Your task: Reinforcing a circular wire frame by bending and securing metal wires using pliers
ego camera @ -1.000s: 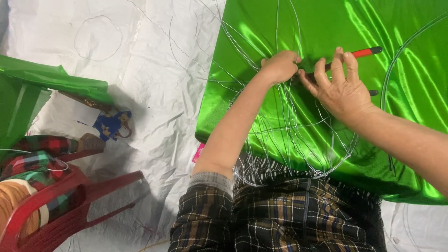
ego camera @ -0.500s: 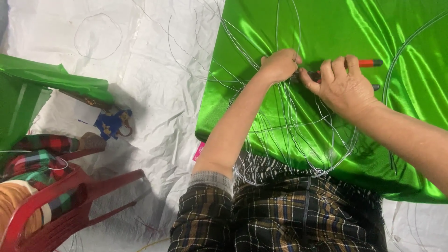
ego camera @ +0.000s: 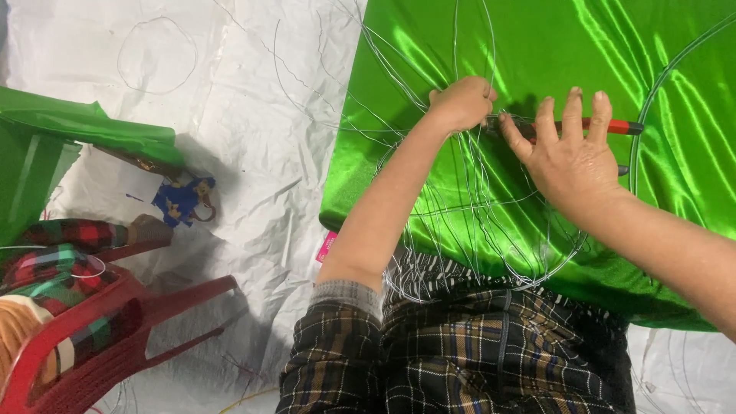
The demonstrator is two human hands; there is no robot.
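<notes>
From the head camera, the left hand [ego camera: 462, 103] is curled into a fist, pinching thin wire [ego camera: 460, 230] that loops in tangled strands over the shiny green cloth [ego camera: 537, 54], while the right hand [ego camera: 571, 157] lies just beside it with fingers spread and lightly bent over red-handled pliers [ego camera: 606, 125], whose nose meets the wire by the left fist. The cloth lies on a crumpled white sheet [ego camera: 253, 92], over the person's plaid lap [ego camera: 475, 353]; well to the left stand a red plastic chair [ego camera: 100, 330] and a small blue figure [ego camera: 182, 199].
</notes>
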